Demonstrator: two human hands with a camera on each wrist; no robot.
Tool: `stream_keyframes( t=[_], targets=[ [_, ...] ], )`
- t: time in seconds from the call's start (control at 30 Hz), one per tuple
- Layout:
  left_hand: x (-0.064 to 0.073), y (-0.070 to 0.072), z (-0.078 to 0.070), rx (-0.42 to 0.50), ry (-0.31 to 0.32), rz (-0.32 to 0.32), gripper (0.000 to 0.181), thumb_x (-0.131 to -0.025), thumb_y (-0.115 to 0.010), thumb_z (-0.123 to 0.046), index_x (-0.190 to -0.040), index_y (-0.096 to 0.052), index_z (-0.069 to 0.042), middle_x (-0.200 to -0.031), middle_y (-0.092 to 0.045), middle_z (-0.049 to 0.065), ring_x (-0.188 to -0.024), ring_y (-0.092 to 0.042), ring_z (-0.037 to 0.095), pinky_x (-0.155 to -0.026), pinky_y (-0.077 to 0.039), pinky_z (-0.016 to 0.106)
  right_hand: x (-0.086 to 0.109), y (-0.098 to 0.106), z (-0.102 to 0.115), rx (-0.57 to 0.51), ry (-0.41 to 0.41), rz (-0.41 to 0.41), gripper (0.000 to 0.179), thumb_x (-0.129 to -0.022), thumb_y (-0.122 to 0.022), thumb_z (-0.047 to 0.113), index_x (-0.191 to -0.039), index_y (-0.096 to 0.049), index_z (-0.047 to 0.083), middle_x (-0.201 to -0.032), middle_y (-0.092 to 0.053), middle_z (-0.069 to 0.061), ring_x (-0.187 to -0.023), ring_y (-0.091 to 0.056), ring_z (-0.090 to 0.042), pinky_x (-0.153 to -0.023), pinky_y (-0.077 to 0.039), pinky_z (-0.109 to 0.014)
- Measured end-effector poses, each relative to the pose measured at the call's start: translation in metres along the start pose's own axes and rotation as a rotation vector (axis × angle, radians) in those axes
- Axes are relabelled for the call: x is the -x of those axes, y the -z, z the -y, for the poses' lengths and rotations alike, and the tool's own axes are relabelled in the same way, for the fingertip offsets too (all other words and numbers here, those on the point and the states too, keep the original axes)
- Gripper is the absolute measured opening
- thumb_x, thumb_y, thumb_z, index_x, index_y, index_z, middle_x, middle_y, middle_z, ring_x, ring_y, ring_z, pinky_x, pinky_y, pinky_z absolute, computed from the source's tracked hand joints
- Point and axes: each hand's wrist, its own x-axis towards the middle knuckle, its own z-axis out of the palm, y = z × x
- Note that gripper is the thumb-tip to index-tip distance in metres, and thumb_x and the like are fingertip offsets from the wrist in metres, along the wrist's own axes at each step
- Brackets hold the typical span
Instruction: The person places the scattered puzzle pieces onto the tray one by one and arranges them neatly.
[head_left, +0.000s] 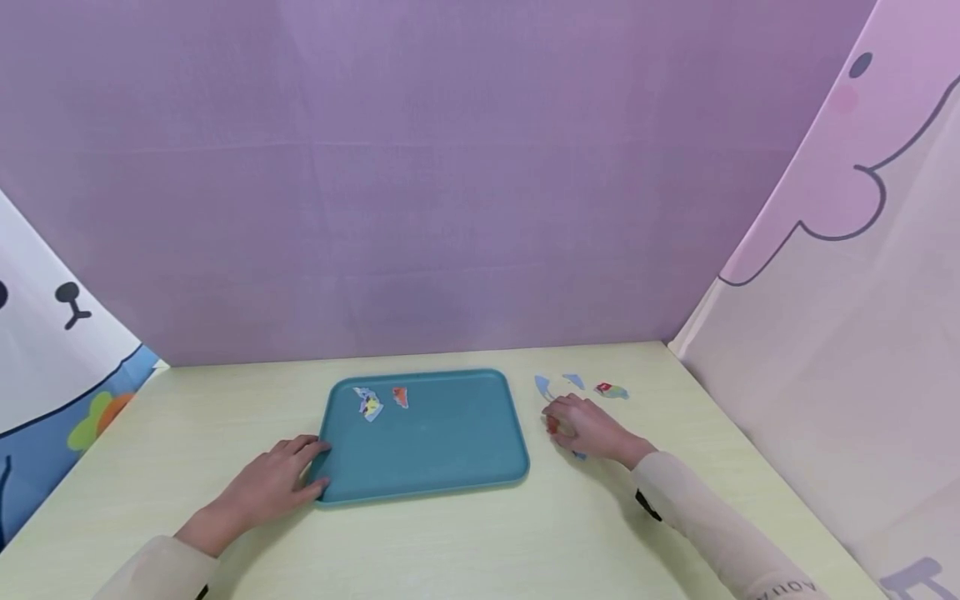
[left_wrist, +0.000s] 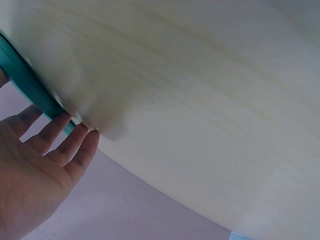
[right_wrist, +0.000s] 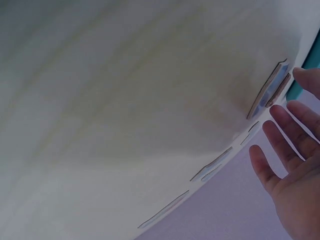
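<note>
A teal tray point(head_left: 450, 454) lies on the table with two small puzzle pieces in it. One is a yellow-and-blue piece point(head_left: 369, 405), the other a red-orange piece point(head_left: 401, 397). Along the tray's left rim rests my left hand point(head_left: 270, 483), thumb and fingertips spread on its edge. To the right of the tray, my right hand point(head_left: 588, 429) reaches over loose pieces, its thumb and fingers apart around a reddish piece point(head_left: 553, 424) that they partly hide. In the right wrist view a blue-edged piece point(right_wrist: 268, 90) lies flat by the thumb.
Beyond the right hand lie two pale blue pieces point(head_left: 543, 385) and a red-and-green piece point(head_left: 611, 390). A blue piece point(head_left: 579, 455) shows under the hand. A purple cloth wall point(head_left: 480, 183) stands behind the pale table point(head_left: 420, 550), with printed cloth panels at both sides.
</note>
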Motion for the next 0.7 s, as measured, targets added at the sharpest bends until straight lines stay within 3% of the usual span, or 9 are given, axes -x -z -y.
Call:
stream_keyframes(
  t=[0.13, 0.37, 0.7],
  targets=[
    [0.0002, 0.0002, 0.0001, 0.004, 0.001, -0.001, 0.047, -0.079, -0.067, -0.035, -0.115, -0.058, -0.006, -0.116, -0.057, 0.015, -0.102, -0.057, 0.036, -0.075, -0.049, 0.050, 0.0003, -0.0004, 0.0003, -0.019, -0.007, -0.004, 0.024, -0.079, -0.068, 0.012, -0.101, -0.063, 0.006, -0.093, -0.062, -0.003, -0.090, -0.054, -0.019, -0.077, -0.046, -0.038],
    [-0.0001, 0.0012, -0.0010, 0.006, 0.006, 0.008, 0.047, -0.080, -0.067, -0.034, -0.116, -0.058, -0.006, -0.117, -0.057, 0.015, -0.102, -0.057, 0.036, -0.075, -0.049, 0.050, 0.0009, -0.0042, -0.0032, -0.009, 0.059, -0.072, 0.024, -0.076, -0.070, 0.007, -0.098, -0.062, 0.003, -0.087, -0.060, -0.003, -0.083, -0.051, -0.017, -0.071, -0.044, -0.033],
    [0.0003, 0.0024, -0.0025, 0.001, 0.013, 0.005, 0.047, -0.079, -0.067, -0.034, -0.115, -0.058, -0.005, -0.116, -0.057, 0.015, -0.102, -0.057, 0.036, -0.076, -0.048, 0.050, -0.0015, -0.0022, -0.0016, -0.017, -0.013, 0.006, 0.030, -0.079, -0.068, 0.011, -0.107, -0.062, 0.003, -0.092, -0.061, -0.001, -0.090, -0.053, -0.018, -0.077, -0.046, -0.036]
  ],
)
